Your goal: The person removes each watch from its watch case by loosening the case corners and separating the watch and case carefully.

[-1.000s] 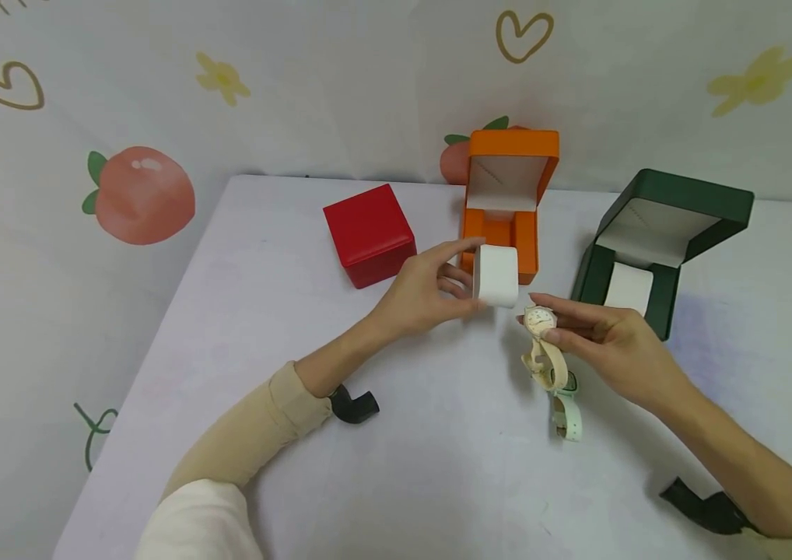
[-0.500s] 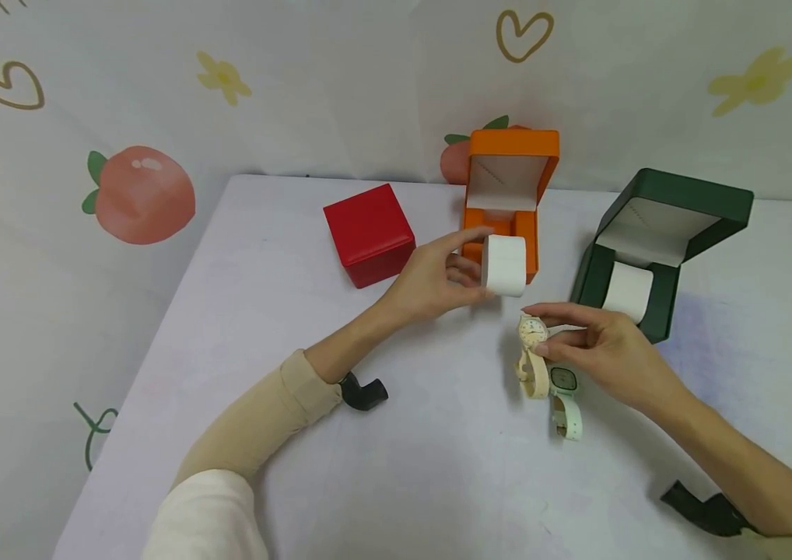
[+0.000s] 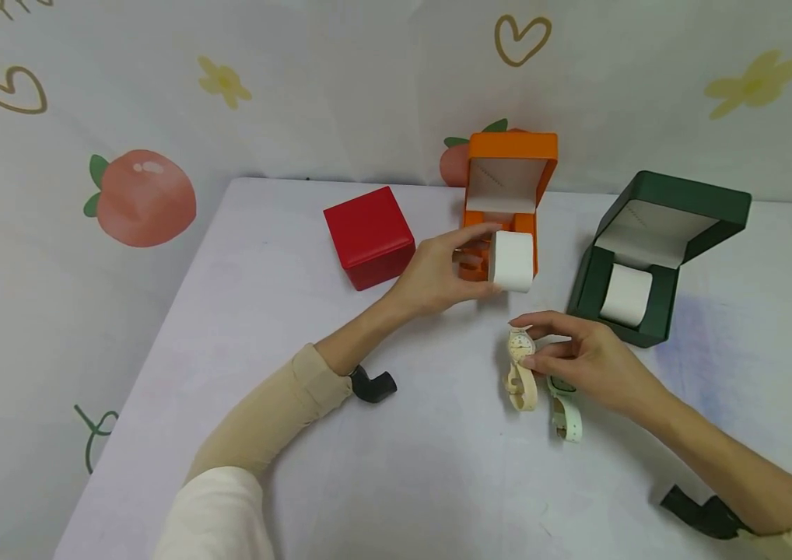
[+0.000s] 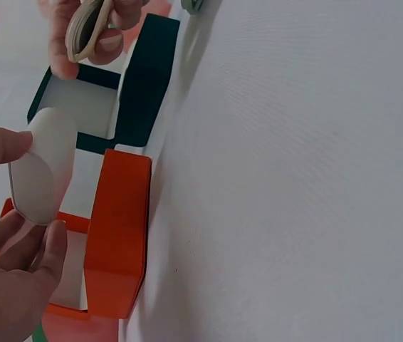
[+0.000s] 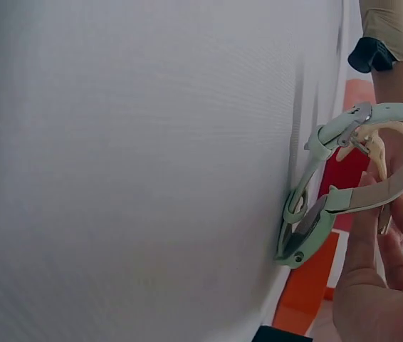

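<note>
In the head view, my left hand (image 3: 438, 272) grips a white watch cushion (image 3: 512, 262) between thumb and fingers, in front of the open orange watch box (image 3: 512, 145). The left wrist view shows the cushion (image 4: 48, 160) end-on, with a rounded side. My right hand (image 3: 595, 362) pinches a cream watch (image 3: 523, 390) at its dial, and its strap hangs down in a loop. On the table, close under the right fingers, lies a mint-green watch (image 3: 568, 420), its dial partly covered by that hand. The right wrist view shows this mint-green watch (image 5: 394, 187) with its strap looped.
A closed red box (image 3: 369, 233) stands left of the orange box. To the right, an open dark green watch box (image 3: 693, 194) holds another white cushion (image 3: 627, 295). All rest on a white-covered table (image 3: 396, 482), with a patterned backdrop behind.
My left hand has carried the white cushion right and slightly away from me. My right hand has brought the cream watch left and nearer me. The mint-green watch stays put.
</note>
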The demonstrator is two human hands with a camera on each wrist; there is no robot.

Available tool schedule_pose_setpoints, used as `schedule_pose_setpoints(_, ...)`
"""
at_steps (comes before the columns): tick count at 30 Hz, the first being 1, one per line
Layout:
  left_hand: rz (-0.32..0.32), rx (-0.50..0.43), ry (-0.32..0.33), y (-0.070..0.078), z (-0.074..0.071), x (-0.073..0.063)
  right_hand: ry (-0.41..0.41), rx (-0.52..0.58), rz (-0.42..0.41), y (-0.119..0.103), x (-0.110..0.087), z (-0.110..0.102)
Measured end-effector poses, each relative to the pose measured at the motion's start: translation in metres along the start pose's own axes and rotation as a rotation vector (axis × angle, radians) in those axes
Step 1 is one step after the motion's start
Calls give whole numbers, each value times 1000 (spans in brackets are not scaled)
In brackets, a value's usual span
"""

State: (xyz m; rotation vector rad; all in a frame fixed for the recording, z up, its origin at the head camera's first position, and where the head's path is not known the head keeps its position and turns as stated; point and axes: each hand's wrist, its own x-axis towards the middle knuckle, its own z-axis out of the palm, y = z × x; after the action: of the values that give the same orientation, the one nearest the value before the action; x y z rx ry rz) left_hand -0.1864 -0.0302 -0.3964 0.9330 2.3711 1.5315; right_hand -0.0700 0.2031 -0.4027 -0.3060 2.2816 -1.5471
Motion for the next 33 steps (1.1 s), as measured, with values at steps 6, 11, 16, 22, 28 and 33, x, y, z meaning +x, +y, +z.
schedule_pose_setpoints(6, 0, -39, -12, -4, 0, 6, -14, 14, 16, 1, 1, 1)
schedule_pose_setpoints(11, -15, -75, 18, -9, -1, 13, -50, 0, 20, 1, 2, 1)
schedule_pose_setpoints(16, -28, -62, 48, -14, -1, 16, -73, -51, -1, 4, 6, 3)
schedule_pose_setpoints(22, -33, 18, 59, -15, -2, 17, -41, -162, -17, 5, 8, 5)
schedule_pose_setpoints(28, -39, 106, 65, -15, -2, 18, -21, -203, 3, 6, 9, 7)
schedule_pose_setpoints(33, -38, 118, 62, -16, -3, 19, -1, -261, -29, 8, 10, 9)
